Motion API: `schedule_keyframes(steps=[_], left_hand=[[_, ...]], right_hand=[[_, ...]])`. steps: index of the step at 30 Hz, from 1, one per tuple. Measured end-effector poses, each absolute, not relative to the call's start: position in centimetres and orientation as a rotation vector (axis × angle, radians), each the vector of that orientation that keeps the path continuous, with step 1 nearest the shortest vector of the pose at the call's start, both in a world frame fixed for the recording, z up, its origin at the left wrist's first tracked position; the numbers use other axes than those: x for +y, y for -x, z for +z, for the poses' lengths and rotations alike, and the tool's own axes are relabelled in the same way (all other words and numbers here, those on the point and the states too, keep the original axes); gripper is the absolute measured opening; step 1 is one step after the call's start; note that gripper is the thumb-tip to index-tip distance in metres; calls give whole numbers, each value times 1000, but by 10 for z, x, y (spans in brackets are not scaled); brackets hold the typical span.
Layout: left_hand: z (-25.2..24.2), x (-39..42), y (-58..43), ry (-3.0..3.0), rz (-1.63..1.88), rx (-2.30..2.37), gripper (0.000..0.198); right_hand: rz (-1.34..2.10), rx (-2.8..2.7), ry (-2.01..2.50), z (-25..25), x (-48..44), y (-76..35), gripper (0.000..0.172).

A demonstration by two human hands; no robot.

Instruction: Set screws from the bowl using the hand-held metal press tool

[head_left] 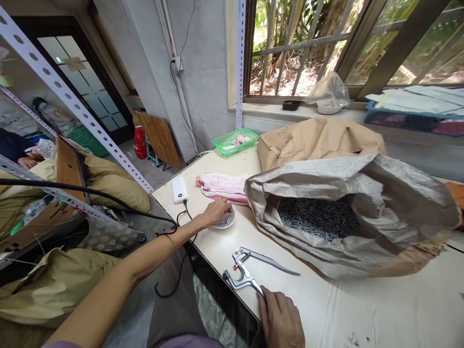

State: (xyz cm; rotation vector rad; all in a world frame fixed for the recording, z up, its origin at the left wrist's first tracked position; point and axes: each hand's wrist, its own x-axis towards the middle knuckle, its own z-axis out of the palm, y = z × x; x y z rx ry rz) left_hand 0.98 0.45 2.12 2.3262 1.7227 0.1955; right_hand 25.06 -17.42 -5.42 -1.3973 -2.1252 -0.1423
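My left hand [216, 212] reaches into a small white bowl [229, 224] of tiny silvery metal pieces. Its fingers are bent together over the bowl, and their tips are hidden, so what they pinch cannot be made out. On the table, my right hand [282, 316] is closed around one handle of metal snap pliers [250, 278]. The pliers lie with their jaws toward the left and their handles spread apart. To the right, a grey woven sack [308, 256] lies open, showing many small dark pieces [319, 215] inside.
A white power bank [179, 190] with a black cable sits at the table's left edge. Behind the bowl lies a pink striped cloth [224, 186]. Farther back are a green basket [235, 142] and a brown paper bag [319, 140]. A perforated metal post [76, 99] slants at left.
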Motion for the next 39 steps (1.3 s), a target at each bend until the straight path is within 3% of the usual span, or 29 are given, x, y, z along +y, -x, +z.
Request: schedule_keyframes(steps=[10,17,24,39], left_hand=[[36,-29,-8,-2078,761,1565,10],[16,-106,-21,-1322,496,1442,24],[-4,-109,-22,-1380,348,1502,32],[-8,-126,-18,-1333,440,1524,22]], right_hand=[[-174,-2107,1418,-43,-175,-243,20],[-21,-2156,1512,-34,-174,-240,21],[70,-2213,1470,-26,-168,-242,24],[-200,-2243,1440,-23,-177,-241,20]])
